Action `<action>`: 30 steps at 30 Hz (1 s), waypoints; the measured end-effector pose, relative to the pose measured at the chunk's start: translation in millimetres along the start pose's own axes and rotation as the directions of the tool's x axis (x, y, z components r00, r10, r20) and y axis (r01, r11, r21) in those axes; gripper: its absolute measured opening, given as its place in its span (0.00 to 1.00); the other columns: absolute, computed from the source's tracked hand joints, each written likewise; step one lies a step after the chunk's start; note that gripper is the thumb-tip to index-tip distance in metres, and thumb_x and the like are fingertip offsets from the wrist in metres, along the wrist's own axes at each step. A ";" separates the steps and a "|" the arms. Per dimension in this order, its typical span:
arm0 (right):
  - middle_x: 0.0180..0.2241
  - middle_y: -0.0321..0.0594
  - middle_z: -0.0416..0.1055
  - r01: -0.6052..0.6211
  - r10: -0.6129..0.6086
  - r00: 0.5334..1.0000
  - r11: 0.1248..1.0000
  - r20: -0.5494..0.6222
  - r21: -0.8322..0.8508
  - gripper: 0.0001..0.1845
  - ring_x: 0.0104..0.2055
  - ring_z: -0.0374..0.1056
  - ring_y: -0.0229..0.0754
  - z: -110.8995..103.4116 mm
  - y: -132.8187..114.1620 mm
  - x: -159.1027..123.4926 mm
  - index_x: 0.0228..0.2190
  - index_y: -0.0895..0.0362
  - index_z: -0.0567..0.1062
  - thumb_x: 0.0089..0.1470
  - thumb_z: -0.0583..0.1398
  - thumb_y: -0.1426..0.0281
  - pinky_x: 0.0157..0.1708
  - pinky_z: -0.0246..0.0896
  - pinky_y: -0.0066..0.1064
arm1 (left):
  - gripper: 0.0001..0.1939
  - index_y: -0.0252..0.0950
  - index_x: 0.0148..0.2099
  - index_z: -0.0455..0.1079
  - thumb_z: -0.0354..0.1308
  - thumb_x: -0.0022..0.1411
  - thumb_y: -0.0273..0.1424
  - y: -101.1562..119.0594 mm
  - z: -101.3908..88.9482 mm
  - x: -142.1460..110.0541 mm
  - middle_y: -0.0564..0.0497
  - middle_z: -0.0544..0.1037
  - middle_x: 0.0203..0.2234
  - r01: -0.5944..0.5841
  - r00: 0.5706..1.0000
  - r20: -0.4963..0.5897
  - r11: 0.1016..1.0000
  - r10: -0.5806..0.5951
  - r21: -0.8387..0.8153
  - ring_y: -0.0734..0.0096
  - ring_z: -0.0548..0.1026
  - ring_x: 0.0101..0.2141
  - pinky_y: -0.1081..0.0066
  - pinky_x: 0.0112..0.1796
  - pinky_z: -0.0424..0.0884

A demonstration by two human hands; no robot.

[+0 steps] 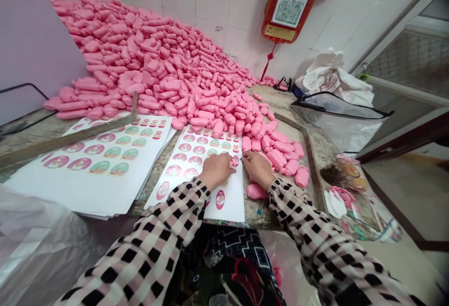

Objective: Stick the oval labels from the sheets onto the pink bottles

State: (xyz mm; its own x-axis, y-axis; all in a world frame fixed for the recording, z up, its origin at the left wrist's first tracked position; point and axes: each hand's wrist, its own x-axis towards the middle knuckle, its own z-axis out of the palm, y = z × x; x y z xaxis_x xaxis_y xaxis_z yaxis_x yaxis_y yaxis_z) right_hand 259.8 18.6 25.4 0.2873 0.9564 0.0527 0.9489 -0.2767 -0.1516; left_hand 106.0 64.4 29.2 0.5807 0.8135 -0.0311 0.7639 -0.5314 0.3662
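A white sticker sheet (196, 165) with round pink and green labels lies in front of me. My left hand (216, 169) rests on it, fingers curled, pinching at a label near the sheet's right edge. My right hand (257, 166) is beside it with fingers bent and pressed at the same spot. What the fingertips hold is too small to make out. Loose pink bottles (280, 156) lie just right of my right hand, one pink bottle (256, 192) under my wrist.
A huge heap of pink bottles (157, 62) fills the table's back. A stack of sticker sheets (101, 165) lies at left under a wooden stick (70, 138). At right are plastic bags (336, 105) and a tray of scraps (351, 193). A calendar (291, 2) hangs on the wall.
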 end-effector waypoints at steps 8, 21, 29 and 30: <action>0.36 0.38 0.72 0.003 -0.006 0.998 0.999 0.057 0.042 0.13 0.37 0.65 0.40 -7.9 2.0 3.7 0.32 0.54 0.74 0.54 0.51 0.63 0.27 0.50 0.28 | 0.28 0.47 0.50 0.65 0.59 0.46 0.48 -6.8 -9.0 20.0 0.50 0.71 0.49 -0.017 0.986 0.164 1.000 0.017 0.000 0.56 0.70 0.45 0.65 0.39 0.65; 0.34 0.37 0.72 0.020 -0.027 0.998 0.992 0.049 0.121 0.10 0.34 0.64 0.37 -7.5 7.6 6.0 0.31 0.54 0.72 0.52 0.54 0.64 0.27 0.48 0.26 | 0.35 0.51 0.56 0.60 0.59 0.45 0.49 -3.8 -18.5 30.7 0.53 0.52 0.62 -0.082 0.955 0.291 0.995 0.063 0.053 0.50 0.63 0.52 0.59 0.46 0.62; 0.28 0.34 0.72 0.004 -0.020 0.996 0.981 0.083 0.195 0.09 0.31 0.64 0.36 -8.1 8.4 8.6 0.27 0.54 0.71 0.51 0.55 0.64 0.27 0.48 0.26 | 0.39 0.53 0.58 0.57 0.59 0.43 0.52 -11.1 -11.3 38.3 0.53 0.49 0.63 -0.105 0.948 0.305 0.993 0.084 0.051 0.47 0.61 0.54 0.57 0.47 0.61; 0.28 0.34 0.72 0.001 -0.018 0.996 0.981 0.084 0.196 0.09 0.30 0.64 0.36 -7.6 8.5 8.8 0.27 0.55 0.71 0.51 0.55 0.64 0.27 0.48 0.26 | 0.39 0.54 0.58 0.57 0.59 0.43 0.53 -12.3 -9.9 39.8 0.54 0.49 0.63 -0.107 0.948 0.308 0.993 0.086 0.050 0.47 0.61 0.54 0.57 0.47 0.61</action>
State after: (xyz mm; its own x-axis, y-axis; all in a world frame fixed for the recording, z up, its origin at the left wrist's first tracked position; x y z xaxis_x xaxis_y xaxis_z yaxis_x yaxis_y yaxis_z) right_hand 271.3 24.0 32.1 0.2581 0.9657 -0.0279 0.9053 -0.2519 -0.3419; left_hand 116.9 105.6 32.7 0.7028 0.6522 -0.2840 0.7107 -0.6263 0.3204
